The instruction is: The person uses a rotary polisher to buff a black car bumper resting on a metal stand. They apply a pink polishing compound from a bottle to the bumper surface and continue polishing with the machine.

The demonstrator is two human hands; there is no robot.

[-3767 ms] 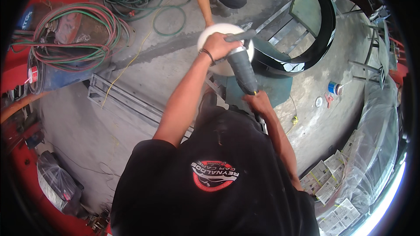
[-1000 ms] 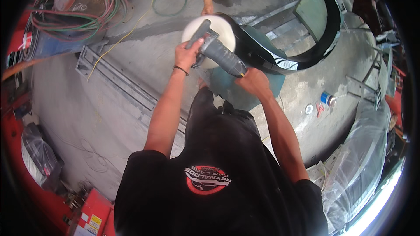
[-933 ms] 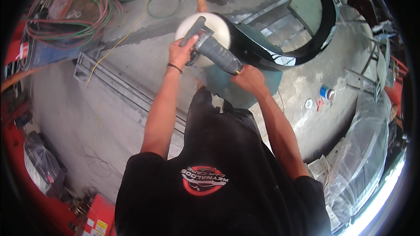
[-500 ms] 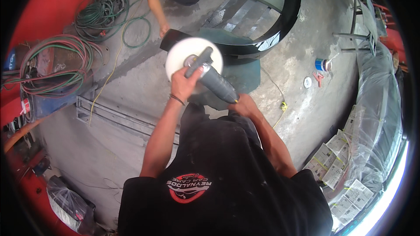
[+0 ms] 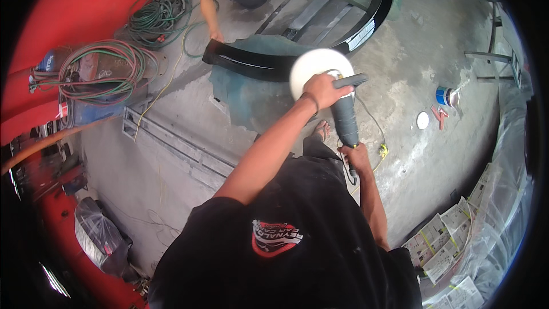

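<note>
Polisher (image 5: 345, 117) is at centre, pad (image 5: 311, 67) overlapping the near side of the panel (image 5: 249, 62). Left hand (image 5: 322, 90) clamped on its far end, beside the handle (image 5: 351, 80); right hand (image 5: 358, 155) wrapped around its near end. Co-worker's hand (image 5: 216, 36) touches the panel's left end.

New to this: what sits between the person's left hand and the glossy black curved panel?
The head view shows a round white pad between the left hand and the panel.
</note>
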